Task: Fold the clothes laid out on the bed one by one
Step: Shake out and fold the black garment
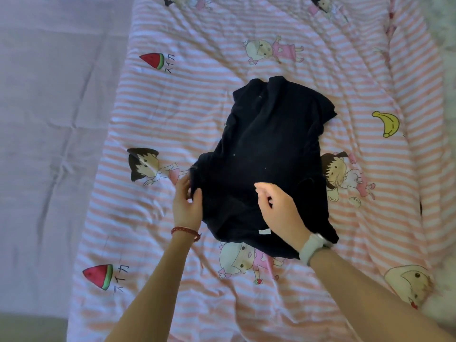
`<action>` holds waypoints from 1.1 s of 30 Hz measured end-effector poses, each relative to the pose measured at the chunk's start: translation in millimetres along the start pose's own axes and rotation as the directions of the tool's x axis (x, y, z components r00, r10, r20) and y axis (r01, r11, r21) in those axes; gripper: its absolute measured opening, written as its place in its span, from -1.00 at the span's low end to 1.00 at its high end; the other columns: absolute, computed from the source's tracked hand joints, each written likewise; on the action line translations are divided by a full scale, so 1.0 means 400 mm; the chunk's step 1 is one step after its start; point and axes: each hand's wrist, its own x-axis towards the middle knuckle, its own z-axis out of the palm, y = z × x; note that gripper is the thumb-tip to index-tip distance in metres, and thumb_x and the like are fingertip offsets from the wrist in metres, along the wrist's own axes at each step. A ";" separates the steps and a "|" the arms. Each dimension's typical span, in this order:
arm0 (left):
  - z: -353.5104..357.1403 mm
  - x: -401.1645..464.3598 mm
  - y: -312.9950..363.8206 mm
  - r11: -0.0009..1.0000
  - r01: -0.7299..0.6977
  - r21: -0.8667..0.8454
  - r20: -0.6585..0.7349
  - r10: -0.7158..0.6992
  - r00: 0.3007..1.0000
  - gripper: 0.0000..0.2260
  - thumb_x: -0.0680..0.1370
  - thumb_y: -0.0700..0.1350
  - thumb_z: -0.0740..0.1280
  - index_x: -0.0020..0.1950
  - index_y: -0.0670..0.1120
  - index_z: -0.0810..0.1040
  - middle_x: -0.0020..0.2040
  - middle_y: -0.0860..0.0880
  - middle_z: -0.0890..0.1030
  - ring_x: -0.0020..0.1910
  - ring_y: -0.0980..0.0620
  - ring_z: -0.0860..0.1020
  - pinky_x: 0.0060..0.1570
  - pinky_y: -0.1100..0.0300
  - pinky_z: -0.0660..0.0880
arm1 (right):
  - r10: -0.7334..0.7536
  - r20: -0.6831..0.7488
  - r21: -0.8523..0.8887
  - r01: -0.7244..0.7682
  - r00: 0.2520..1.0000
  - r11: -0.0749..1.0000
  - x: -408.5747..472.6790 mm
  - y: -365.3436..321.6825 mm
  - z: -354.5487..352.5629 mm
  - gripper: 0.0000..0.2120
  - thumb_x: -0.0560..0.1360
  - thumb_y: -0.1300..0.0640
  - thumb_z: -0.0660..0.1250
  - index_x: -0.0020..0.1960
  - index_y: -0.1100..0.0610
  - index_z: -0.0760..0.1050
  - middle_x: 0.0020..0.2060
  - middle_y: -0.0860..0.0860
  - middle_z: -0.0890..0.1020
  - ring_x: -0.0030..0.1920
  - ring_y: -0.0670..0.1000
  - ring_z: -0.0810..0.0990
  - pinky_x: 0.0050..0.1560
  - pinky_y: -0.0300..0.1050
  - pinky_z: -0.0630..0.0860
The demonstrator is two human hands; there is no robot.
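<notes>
Left grip: the left hand pinches the left edge of the black garment, thumb on top of the cloth and fingers curled against the fold at its side. A red braided bracelet sits on that wrist.

Right grip: the right hand is above the lower middle of the garment. Its fingers are loosely curled with the thumb and forefinger drawn toward each other; whether any cloth is caught between them cannot be told, and the fingertips are slightly blurred. A pale grey watch is strapped to that wrist.

Task item: the black garment lies on the bed, roughly in the centre of the view, already partly folded into a narrow, uneven shape that runs from the hands away toward the far side. Its far end is bunched and slightly wider to the right. A small white label shows near the garment's near edge, just beside the right wrist.

Support: the garment rests on a quilt with pink and white stripes, printed with cartoon children, watermelon slices and a banana. The quilt is wrinkled. To the left of it lies a plain lilac sheet.
</notes>
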 end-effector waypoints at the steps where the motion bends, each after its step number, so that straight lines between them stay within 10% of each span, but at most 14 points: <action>1: 0.009 -0.018 0.003 0.969 -0.184 0.165 0.112 0.167 0.980 -0.67 0.54 -0.35 0.23 0.28 -0.15 0.45 0.12 -0.08 0.56 0.01 -0.04 0.50 0.08 0.19 0.45 | 0.085 0.033 0.124 -0.088 0.996 0.988 0.032 -0.018 -0.002 -0.76 0.59 0.15 0.16 0.20 0.11 0.51 0.03 -0.05 0.61 0.02 -0.14 0.53 0.03 -0.44 0.39; 4: 0.018 -0.056 -0.005 0.667 -0.616 0.419 0.552 0.352 0.756 -0.70 0.52 -0.27 0.29 0.22 -0.06 0.56 0.17 -0.04 0.59 0.02 -0.05 0.50 0.07 0.24 0.31 | 0.280 0.141 0.307 -0.311 0.949 0.899 0.119 -0.039 -0.006 -0.78 0.58 0.01 0.16 0.14 0.02 0.49 0.00 -0.05 0.62 -0.02 -0.12 0.56 0.07 -0.22 0.48; 7: 0.000 -0.077 -0.022 0.581 -0.690 0.433 0.672 0.302 0.676 -0.75 0.50 -0.19 0.32 0.16 -0.06 0.60 0.25 0.05 0.55 0.05 -0.05 0.57 0.15 0.10 0.34 | 0.306 0.210 0.210 -0.349 0.929 0.914 0.158 -0.039 0.006 -0.67 0.54 -0.11 0.19 0.20 0.05 0.45 0.05 -0.06 0.59 0.07 -0.05 0.55 0.06 -0.14 0.47; 12: -0.017 -0.103 -0.070 0.624 -0.573 0.532 0.531 0.282 0.799 -0.57 0.40 -0.10 0.39 0.26 -0.14 0.52 0.34 -0.14 0.45 0.21 -0.20 0.48 0.15 -0.07 0.43 | 0.266 0.164 -0.067 -0.258 0.950 0.964 0.207 -0.068 0.081 -0.48 0.52 -0.13 0.24 0.36 0.14 0.34 0.16 0.04 0.51 0.14 0.01 0.47 -0.01 -0.15 0.41; 17: -0.012 -0.102 -0.121 0.583 -0.509 0.633 0.597 0.050 0.800 -0.59 0.58 0.07 0.19 0.42 0.05 0.33 0.50 0.11 0.16 0.50 0.02 0.06 0.39 0.04 0.18 | 0.161 0.094 -0.272 -0.130 0.983 0.953 0.234 -0.092 0.119 -0.77 0.56 -0.01 0.20 -0.16 0.13 0.35 -0.32 -0.03 0.43 -0.23 0.09 0.47 -0.33 -0.09 0.31; 25: 0.018 -0.022 -0.028 0.742 -0.423 0.521 0.339 0.275 0.900 -0.80 0.50 -0.08 0.26 -0.18 -0.11 0.65 -0.14 -0.01 0.65 -0.04 -0.06 0.57 0.04 -0.03 0.44 | 0.173 -0.066 -0.263 -0.184 0.983 0.947 0.204 -0.012 0.016 -0.79 0.56 0.09 0.19 0.17 0.08 0.46 -0.06 -0.03 0.56 -0.08 0.03 0.52 -0.15 -0.14 0.36; 33: 0.216 0.379 0.162 0.926 0.114 0.360 0.226 -0.205 0.952 -0.66 0.60 0.01 0.17 0.22 -0.21 0.48 0.10 -0.13 0.56 0.05 -0.13 0.52 0.05 0.07 0.46 | 0.253 -0.412 -0.029 -0.290 0.875 0.957 0.403 0.117 -0.227 -0.79 0.59 0.13 0.13 0.15 0.17 0.43 -0.20 -0.02 0.47 -0.09 0.08 0.48 -0.13 -0.09 0.39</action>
